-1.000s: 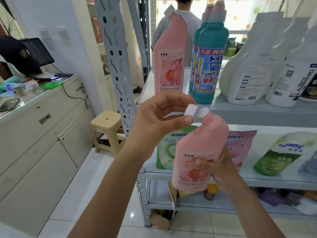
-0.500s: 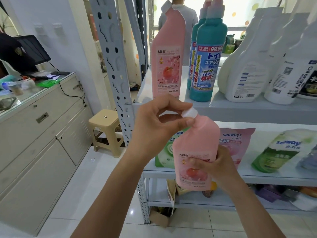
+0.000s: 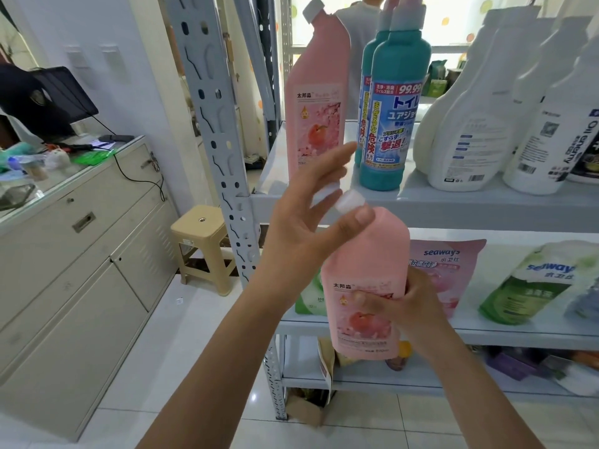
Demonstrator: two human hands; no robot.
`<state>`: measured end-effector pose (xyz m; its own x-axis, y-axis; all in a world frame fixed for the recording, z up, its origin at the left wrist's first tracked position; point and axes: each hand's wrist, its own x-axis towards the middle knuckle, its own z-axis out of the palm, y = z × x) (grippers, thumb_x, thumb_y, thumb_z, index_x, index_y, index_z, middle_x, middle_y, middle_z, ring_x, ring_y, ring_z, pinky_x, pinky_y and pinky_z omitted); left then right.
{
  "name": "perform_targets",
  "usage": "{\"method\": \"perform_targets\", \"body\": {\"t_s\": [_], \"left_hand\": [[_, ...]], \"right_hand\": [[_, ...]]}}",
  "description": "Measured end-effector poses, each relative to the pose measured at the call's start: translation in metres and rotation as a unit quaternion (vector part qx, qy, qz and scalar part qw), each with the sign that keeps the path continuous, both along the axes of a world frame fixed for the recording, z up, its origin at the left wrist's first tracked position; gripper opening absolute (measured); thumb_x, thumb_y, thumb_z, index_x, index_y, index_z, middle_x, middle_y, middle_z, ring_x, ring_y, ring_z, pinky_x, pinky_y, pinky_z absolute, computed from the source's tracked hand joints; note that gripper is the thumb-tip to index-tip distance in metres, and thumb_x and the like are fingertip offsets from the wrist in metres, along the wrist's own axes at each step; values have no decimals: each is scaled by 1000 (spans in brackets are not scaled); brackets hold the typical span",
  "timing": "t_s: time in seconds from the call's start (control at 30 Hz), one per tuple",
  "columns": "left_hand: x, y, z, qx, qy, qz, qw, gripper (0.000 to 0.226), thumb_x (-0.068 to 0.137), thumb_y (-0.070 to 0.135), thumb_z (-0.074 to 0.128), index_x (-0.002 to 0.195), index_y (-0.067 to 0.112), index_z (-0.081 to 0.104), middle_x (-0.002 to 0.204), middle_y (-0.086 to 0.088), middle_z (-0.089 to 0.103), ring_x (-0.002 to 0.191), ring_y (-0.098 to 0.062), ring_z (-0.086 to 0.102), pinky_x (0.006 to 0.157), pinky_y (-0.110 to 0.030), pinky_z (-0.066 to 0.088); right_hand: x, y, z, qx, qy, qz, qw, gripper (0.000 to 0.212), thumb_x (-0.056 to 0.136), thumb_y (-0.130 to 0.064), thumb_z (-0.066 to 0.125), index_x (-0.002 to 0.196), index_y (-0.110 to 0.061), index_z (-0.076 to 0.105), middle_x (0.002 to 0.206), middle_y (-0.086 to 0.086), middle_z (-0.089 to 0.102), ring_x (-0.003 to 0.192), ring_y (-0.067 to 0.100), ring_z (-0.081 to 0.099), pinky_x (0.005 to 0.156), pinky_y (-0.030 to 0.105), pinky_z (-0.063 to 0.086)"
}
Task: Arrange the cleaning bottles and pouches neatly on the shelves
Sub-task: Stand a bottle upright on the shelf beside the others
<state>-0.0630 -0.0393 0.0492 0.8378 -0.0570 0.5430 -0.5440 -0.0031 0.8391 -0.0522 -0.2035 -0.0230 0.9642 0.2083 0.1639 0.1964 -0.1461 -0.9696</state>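
My right hand (image 3: pixel 405 306) grips the lower body of a pink bottle (image 3: pixel 366 260), held upright in front of the shelving. Its white cap (image 3: pixel 349 199) points up and left. My left hand (image 3: pixel 311 218) is beside the cap with fingers spread; the thumb rests on the bottle's shoulder next to the cap. On the upper shelf (image 3: pixel 453 202) stand a matching pink bottle (image 3: pixel 319 92), two teal bottles (image 3: pixel 393 108) and several white bottles (image 3: pixel 479 108). Pink (image 3: pixel 450 267) and green (image 3: pixel 531 286) pouches lie on the middle shelf (image 3: pixel 518 333).
A perforated grey upright (image 3: pixel 210 124) frames the rack's left side. A beige stool (image 3: pixel 202 241) stands on the tiled floor beside a cream cabinet (image 3: pixel 81 270) with clutter on top. A person stands behind the rack. Boxes fill the bottom shelf.
My left hand has let go of the cap it was pinching and its fingers have spread open. The bottle has stayed in my right hand, now more upright.
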Motion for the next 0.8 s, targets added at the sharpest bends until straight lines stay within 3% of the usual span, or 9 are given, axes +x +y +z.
{"method": "perform_targets", "body": {"t_s": [0.07,0.17,0.27,0.33,0.4,0.5,0.63,0.7,0.8], "left_hand": [[0,-4,1,-20,15,54,998,56,78,29,76,128,13,57,109,-8,63,103,-7,61,85,-19,51],[1,-3,1,-78,15,18,997,49,78,11,70,125,9,56,88,-3,70,88,-10,66,77,-19,51],[1,3,0,-76,1,-47,996,58,84,1,62,138,12,44,105,-3,72,102,-17,66,87,-29,52],[2,4,-1,-58,1,-46,997,58,90,9,63,143,15,39,117,-7,67,112,-17,61,91,-30,50],[3,2,0,-68,10,-9,998,60,87,24,66,141,17,42,109,-3,65,105,-11,60,85,-27,49],[5,2,1,-115,17,-9,993,62,83,13,70,139,15,42,90,5,68,91,-12,63,81,-28,51],[3,4,-5,-91,-4,-33,995,67,88,4,61,146,18,31,118,-9,65,116,-19,58,95,-33,49],[5,0,-5,-85,-4,12,996,68,84,22,67,144,20,35,110,-4,60,105,-13,57,84,-23,49],[6,-1,-2,-118,2,-3,993,68,84,13,70,143,17,36,90,5,67,88,-8,62,76,-20,50]], "right_hand": [[1,2,0,-6,-4,2,1000,45,43,-34,93,77,-19,68,74,-5,74,68,18,71,65,42,60],[3,3,-2,8,-2,2,1000,51,42,-46,86,81,-18,69,77,-2,75,70,19,72,64,40,59],[4,3,-4,22,-2,4,1000,51,41,-46,81,81,-17,70,78,-1,75,71,20,72,64,39,59],[4,4,-3,15,-3,7,1000,51,42,-43,84,82,-16,70,77,-1,75,71,21,72,64,40,59],[3,6,0,4,-6,7,1000,46,45,-36,94,80,-18,69,76,-5,74,70,18,72,65,40,60],[2,7,2,-2,-5,6,1000,37,47,-33,86,77,-21,68,73,-9,74,67,15,71,64,38,60],[2,8,2,5,8,0,1000,38,48,-31,90,78,-21,69,74,-6,74,69,18,72,65,41,60],[2,8,2,-2,4,-1,1000,37,47,-34,82,78,-20,68,74,-7,74,68,17,72,64,40,60],[2,7,3,1,3,5,1000,47,46,-43,91,80,-19,69,74,-6,74,68,17,71,62,37,59]]}}
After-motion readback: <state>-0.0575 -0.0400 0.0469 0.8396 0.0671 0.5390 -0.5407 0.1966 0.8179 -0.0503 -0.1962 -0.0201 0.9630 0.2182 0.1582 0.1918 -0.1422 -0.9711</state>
